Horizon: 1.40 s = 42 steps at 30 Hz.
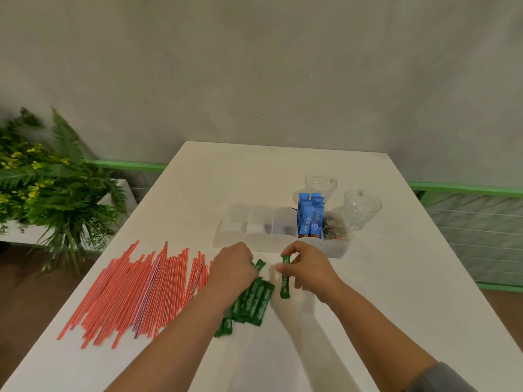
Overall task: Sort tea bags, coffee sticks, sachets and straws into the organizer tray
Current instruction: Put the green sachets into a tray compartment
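The straws (141, 290) lie spread on the table (396, 292) to the left of the left hand (233, 265), and a pile of sachets (249, 304) lies under and just behind that hand, toward the person. The right hand (307, 267) holds one sachet (285, 281) upright just right of the pile. Beyond both hands stands the organizer tray (334, 248) with coffee sticks (310, 219) in a right-hand compartment, and two glass cups (362, 207) stand beyond and right of it.

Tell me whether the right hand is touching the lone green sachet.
Touching. The head view shows the right hand pinching the lone green sachet near its top, lifted apart from the green sachet pile under the left hand.
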### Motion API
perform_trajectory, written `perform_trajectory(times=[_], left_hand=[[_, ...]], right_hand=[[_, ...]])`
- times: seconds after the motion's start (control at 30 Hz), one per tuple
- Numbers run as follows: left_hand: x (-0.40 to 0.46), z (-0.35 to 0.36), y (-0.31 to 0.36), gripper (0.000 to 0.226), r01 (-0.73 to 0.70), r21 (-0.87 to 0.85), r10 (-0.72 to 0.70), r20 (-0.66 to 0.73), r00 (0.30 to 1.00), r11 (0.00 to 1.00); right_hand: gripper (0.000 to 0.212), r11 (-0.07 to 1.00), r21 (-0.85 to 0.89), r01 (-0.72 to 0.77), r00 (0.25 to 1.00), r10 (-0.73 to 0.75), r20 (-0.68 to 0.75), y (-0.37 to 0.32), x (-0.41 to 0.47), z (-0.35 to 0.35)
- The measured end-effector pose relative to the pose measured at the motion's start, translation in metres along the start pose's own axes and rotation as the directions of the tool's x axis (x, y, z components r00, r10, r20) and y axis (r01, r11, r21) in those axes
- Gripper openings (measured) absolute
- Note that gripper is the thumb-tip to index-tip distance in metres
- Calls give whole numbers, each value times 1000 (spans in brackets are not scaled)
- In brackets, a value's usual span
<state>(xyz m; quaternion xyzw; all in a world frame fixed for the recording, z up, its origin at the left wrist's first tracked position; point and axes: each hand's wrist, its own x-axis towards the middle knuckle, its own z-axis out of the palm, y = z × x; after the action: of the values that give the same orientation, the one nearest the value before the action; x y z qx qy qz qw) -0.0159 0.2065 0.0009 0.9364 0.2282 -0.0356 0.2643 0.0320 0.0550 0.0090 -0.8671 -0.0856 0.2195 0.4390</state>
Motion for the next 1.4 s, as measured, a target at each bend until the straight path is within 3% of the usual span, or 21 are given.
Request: perform_trajectory(times=[0.17,0.37,0.47,0.67,0.9,1.4], left_hand=[[12,-24,13,42,-83,-147,87,21,996,986],[50,-50,49,19,-149,-302,159,8,987,941],[72,-54,64,20,-167,-329,182,14,983,930],[106,-50,76,21,-263,-225,273,18,962,938],[124,-41,74,20,-275,-24,275,43,960,961],[131,-25,64,29,-240,109,233,70,970,965]], right_hand=[[30,996,-85,38,999,-39,-19,-18,13,-24],[11,935,-334,121,981,-164,-105,-60,43,-56],[12,866,-482,136,965,-227,-135,-78,59,-65],[23,657,-752,39,947,-265,-182,-90,93,-68],[23,539,-841,-51,969,-176,-171,-84,124,-57],[26,494,-865,-83,978,-128,-167,-72,137,-40]])
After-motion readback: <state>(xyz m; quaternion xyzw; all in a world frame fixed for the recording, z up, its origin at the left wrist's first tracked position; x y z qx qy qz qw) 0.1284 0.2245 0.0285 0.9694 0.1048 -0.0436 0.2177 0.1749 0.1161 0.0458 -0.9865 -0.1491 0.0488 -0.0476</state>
